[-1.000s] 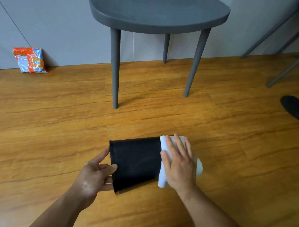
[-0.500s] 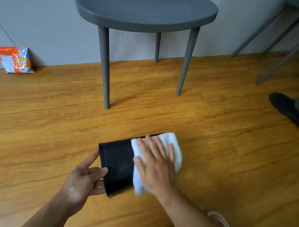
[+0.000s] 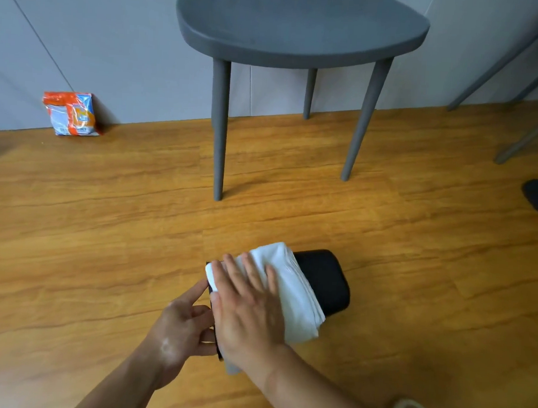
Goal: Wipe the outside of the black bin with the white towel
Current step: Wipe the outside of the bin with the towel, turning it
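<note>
Sideways lies black bin [image 3: 323,280], white towel [image 3: 297,294] draped.

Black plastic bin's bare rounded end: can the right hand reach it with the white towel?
Likely yes: the right hand presses the white cloth towel flat on the black plastic bin, nothing blocks that end, and the left hand holds the rim.

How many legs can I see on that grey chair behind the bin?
3: the left leg nearest the camera, the right leg, and the back leg by the wall. A fourth may be hidden.
</note>
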The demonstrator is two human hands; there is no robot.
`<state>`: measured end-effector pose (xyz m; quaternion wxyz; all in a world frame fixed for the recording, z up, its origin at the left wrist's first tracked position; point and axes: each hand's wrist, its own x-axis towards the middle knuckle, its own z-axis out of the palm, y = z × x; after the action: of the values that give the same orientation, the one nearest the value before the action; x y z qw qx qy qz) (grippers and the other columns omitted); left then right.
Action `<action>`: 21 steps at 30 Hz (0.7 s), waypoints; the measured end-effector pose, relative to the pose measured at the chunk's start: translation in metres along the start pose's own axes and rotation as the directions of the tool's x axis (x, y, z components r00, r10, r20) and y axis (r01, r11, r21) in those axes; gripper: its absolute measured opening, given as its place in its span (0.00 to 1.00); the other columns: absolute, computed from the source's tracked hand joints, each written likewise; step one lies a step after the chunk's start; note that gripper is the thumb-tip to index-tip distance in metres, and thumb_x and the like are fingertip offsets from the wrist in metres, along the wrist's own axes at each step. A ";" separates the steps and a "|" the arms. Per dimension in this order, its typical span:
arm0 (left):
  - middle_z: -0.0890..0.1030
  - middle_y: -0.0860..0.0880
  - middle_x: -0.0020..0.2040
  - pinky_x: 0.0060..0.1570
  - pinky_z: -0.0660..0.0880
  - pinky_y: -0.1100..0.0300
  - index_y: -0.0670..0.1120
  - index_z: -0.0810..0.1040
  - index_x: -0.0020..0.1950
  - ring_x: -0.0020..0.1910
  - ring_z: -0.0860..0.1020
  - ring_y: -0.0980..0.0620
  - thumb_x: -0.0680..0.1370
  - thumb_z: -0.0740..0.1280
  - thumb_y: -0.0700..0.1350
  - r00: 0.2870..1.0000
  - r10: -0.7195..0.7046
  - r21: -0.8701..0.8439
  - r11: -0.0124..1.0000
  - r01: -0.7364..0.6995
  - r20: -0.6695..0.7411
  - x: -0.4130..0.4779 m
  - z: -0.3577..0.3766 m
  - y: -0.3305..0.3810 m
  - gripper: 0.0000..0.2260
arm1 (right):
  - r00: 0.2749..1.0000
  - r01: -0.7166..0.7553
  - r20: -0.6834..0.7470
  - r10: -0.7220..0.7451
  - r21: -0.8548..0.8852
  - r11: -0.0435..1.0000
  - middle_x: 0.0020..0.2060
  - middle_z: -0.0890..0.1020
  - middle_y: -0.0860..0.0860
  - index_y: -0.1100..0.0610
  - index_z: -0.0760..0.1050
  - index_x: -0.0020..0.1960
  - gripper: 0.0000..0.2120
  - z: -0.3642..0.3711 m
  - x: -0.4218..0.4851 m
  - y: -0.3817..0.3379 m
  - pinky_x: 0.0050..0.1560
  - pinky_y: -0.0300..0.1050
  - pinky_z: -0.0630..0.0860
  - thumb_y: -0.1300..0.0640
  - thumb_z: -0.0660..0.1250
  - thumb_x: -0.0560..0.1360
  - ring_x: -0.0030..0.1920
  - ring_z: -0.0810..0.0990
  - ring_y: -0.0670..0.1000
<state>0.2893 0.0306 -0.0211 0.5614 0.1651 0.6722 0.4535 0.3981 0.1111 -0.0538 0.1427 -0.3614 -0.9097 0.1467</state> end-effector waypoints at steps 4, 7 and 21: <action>0.75 0.40 0.38 0.43 0.84 0.46 0.55 0.66 0.78 0.36 0.74 0.43 0.80 0.66 0.33 0.998 0.021 -0.051 0.998 -0.024 -0.065 0.001 -0.002 0.000 0.30 | 0.995 0.034 0.094 -0.036 0.014 0.999 0.71 0.72 0.45 0.46 0.66 0.75 0.23 -0.006 0.031 0.007 0.75 0.61 0.56 0.44 0.52 0.81 0.75 0.64 0.53; 0.79 0.41 0.35 0.39 0.84 0.46 0.53 0.65 0.79 0.32 0.79 0.46 0.80 0.68 0.33 0.992 0.019 -0.104 0.994 -0.032 -0.124 -0.001 0.004 0.000 0.31 | 0.989 0.027 0.143 -0.023 -0.028 0.999 0.60 0.78 0.43 0.44 0.72 0.67 0.21 -0.016 0.052 0.029 0.70 0.57 0.61 0.42 0.50 0.79 0.65 0.71 0.52; 0.86 0.37 0.45 0.38 0.84 0.47 0.55 0.65 0.79 0.42 0.86 0.35 0.81 0.67 0.34 0.989 -0.030 -0.154 0.988 0.007 -0.147 -0.008 0.009 0.007 0.30 | 0.866 -0.501 0.060 0.497 0.064 0.863 0.79 0.61 0.49 0.36 0.64 0.76 0.25 -0.045 0.024 0.132 0.67 0.57 0.70 0.35 0.54 0.80 0.77 0.60 0.53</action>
<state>0.2983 0.0320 -0.0100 0.5250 0.0809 0.6768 0.5096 0.4794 0.2268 -0.0577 0.0952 -0.5754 -0.7817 0.2212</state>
